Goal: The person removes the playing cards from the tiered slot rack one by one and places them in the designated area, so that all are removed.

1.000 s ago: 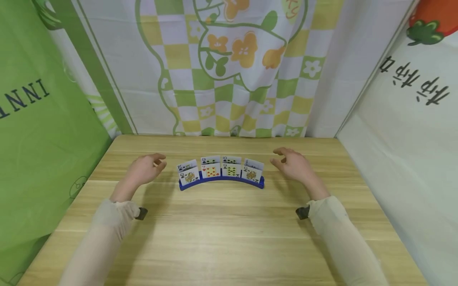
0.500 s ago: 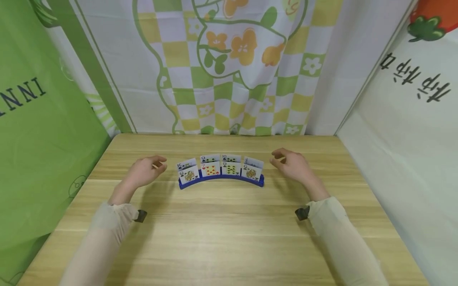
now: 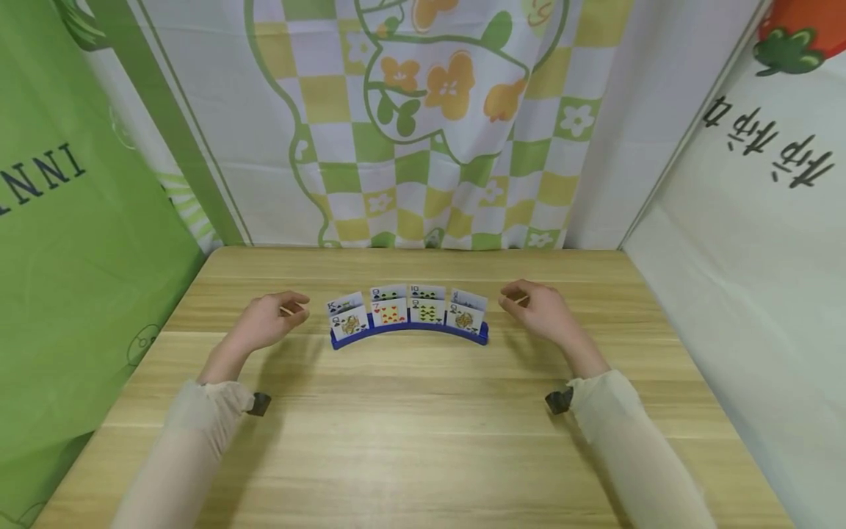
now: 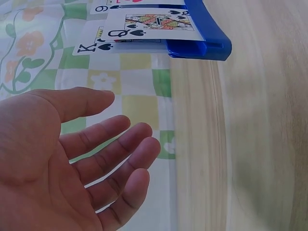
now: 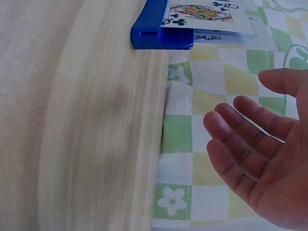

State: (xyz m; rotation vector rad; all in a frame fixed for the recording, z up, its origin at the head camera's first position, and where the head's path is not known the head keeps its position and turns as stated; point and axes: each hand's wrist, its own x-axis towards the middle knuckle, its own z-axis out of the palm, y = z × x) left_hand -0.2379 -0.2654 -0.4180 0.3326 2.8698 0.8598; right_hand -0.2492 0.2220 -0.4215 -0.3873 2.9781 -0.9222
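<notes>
Head view: I locate the blue holder [image 3: 410,328] centrally on the surface [image 3: 410,426], eight visible cards [image 3: 390,312] standing in two rows. Left hand [image 3: 267,321]: nine o'clock; right hand [image 3: 542,308]: three o'clock. Fingers [image 4: 127,140] relaxed, gripping nothing. I judge placement complete, nothing evidently remaining.

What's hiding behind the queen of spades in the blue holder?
A king of spades peeks out behind the queen. Its corner shows, but the queen covers most of its picture.

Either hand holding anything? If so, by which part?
Nothing is held. The bare left hand and bare right hand are empty, both apart from the curved blue plastic-looking card rack between them.
</notes>
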